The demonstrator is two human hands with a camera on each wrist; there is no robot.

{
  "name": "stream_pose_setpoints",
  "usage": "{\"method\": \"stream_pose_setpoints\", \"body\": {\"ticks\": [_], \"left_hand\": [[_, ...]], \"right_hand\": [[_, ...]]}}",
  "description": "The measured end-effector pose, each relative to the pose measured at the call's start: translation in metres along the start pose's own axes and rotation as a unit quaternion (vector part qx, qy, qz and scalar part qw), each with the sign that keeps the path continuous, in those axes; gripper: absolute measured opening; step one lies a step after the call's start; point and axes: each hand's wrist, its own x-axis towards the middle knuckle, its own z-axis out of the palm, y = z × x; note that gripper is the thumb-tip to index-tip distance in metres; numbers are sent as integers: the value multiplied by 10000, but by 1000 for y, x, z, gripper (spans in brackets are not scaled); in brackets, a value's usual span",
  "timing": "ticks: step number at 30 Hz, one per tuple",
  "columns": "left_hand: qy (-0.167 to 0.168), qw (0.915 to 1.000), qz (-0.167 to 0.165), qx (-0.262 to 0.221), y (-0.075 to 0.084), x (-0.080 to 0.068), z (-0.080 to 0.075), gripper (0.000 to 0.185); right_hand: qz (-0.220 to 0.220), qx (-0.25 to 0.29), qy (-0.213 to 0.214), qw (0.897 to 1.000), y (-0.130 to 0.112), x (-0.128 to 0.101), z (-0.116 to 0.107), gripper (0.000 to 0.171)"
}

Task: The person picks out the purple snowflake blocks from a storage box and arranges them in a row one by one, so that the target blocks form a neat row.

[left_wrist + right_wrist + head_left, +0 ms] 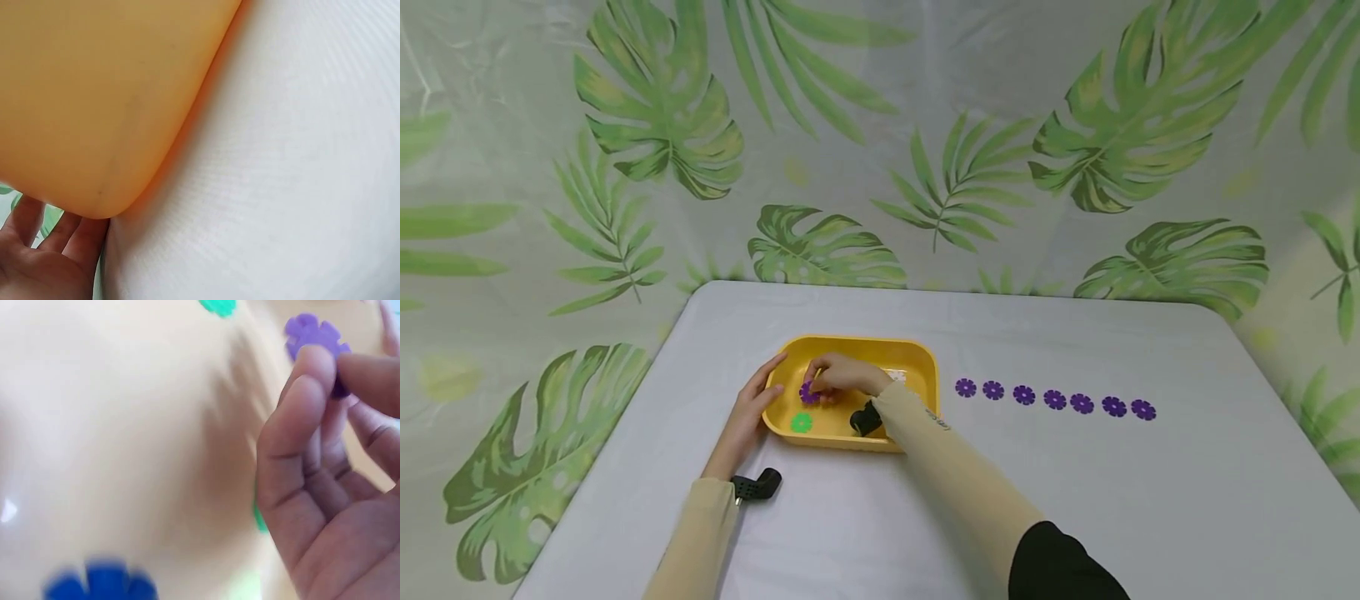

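Note:
My right hand (844, 377) is over the yellow tray (857, 442) and pinches a purple flower-shaped disc (312, 334) between thumb and fingertips. Against the tray's left end rests my left hand (751, 412), its fingers spread and their tips at the rim. From the left wrist view, the fingers (59, 234) go up behind the rim, which hides the tips. Inside the tray, a green disc (801, 422) lies near the front left corner and a white one (897, 377) toward the right. A blurred blue disc (103, 584) appears at the bottom of the right wrist view.
Right of the tray, several purple discs (1054, 400) lie in a spaced row on the white table (1000, 517). Behind the table hangs a leaf-patterned cloth (970, 83). A dark wrist camera (760, 484) is strapped to the left wrist.

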Motion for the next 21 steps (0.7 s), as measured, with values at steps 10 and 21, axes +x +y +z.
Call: {"method": "stream_pose_setpoints", "body": {"ticks": [10,21], "left_hand": [[-6,10000,38,-54,2,-2,2,50],[18,10000,-2,39,4,-3,2,49]], "right_hand": [[-466,389,168,9980,11,-57,-64,25],[-441,692,1020,9914,58,-151,-134,28]]}}
